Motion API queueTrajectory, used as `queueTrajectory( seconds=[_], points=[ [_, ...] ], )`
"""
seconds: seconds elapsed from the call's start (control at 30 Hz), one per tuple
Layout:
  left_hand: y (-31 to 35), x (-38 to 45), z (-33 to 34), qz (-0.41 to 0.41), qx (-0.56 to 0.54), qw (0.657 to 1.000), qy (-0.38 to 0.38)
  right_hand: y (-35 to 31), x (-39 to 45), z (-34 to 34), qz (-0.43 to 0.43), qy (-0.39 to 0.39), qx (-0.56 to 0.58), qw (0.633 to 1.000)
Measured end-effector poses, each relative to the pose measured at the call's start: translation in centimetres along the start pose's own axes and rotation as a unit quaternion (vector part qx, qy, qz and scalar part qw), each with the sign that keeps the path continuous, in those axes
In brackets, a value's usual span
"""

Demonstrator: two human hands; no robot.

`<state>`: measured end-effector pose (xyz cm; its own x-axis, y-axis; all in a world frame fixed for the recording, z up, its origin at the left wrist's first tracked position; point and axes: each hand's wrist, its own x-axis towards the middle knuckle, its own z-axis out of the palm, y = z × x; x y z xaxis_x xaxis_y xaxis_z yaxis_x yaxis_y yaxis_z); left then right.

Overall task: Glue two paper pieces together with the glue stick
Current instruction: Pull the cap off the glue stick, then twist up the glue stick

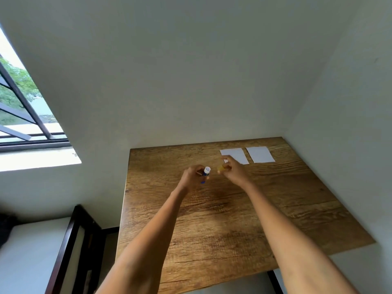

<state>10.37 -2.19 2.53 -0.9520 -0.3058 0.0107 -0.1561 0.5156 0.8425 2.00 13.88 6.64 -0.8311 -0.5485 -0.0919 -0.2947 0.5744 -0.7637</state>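
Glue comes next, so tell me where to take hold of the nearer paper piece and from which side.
Take the left paper piece by its near edge, coming from the front with the right hand. It lies flat on the table, apart from the right paper piece, so fingers can probably slide under that edge.

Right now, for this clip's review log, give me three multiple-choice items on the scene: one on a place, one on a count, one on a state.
1. Where do the white paper pieces lie on the wooden table?
A. far right corner
B. near left corner
C. under the window

2. How many paper pieces are there?
A. one
B. two
C. four

3. What state is the blue glue stick in?
A. capped, lying flat
B. uncapped, held
C. pressed on paper

Key: 1 A, they sit by the far right walls. 2 B, two sheets lie side by side. 3 B, the left hand holds the stick, its white tip bare, while the right hand holds the yellow cap apart.
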Motion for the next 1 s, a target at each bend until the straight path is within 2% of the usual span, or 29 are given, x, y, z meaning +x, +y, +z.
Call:
queueTrajectory(
  seconds=[0.1,0.17,0.3,0.5,0.63,0.67,0.73,0.83,0.87,0.93,1.0],
  points=[
    [-0.2,-0.4,0.5,0.007,-0.023,0.999,0.037,2.7,-1.3,2.5,0.036,0.075,0.033,0.996],
    [-0.1,-0.3,0.6,0.000,-0.040,0.998,0.056,4.3,-2.0,3.5,0.060,0.098,0.018,0.993],
    [0.5,0.0,0.8,0.005,-0.060,0.995,0.082,5.4,-2.0,4.5,0.025,0.068,-0.054,0.996],
    [0.9,-0.1,1.4,0.012,-0.073,0.992,0.101,5.2,-2.2,4.7,0.017,0.084,-0.058,0.995],
    [2.4,0.3,1.2,0.008,-0.118,0.986,0.115,3.1,-2.2,5.0,-0.031,0.230,0.065,0.970],
    [3.2,0.5,0.9,0.006,-0.134,0.984,0.118,2.0,-1.8,5.0,-0.034,0.243,0.111,0.963],
    [4.6,1.0,0.2,0.007,-0.156,0.980,0.124,-0.6,-0.9,5.1,-0.007,0.211,0.232,0.950],
    [6.1,1.8,-1.2,0.021,-0.173,0.974,0.142,-4.1,0.6,5.5,0.046,0.134,0.435,0.889],
    [6.4,2.1,-1.7,0.025,-0.178,0.972,0.154,-4.5,1.1,5.6,0.044,0.111,0.507,0.854],
    [6.6,2.6,-2.7,0.039,-0.185,0.964,0.186,-5.2,1.7,5.7,0.026,0.045,0.648,0.759],
    [6.7,3.0,-3.5,0.043,-0.190,0.960,0.203,-5.4,2.1,5.7,-0.003,-0.013,0.713,0.701]
  ],
)
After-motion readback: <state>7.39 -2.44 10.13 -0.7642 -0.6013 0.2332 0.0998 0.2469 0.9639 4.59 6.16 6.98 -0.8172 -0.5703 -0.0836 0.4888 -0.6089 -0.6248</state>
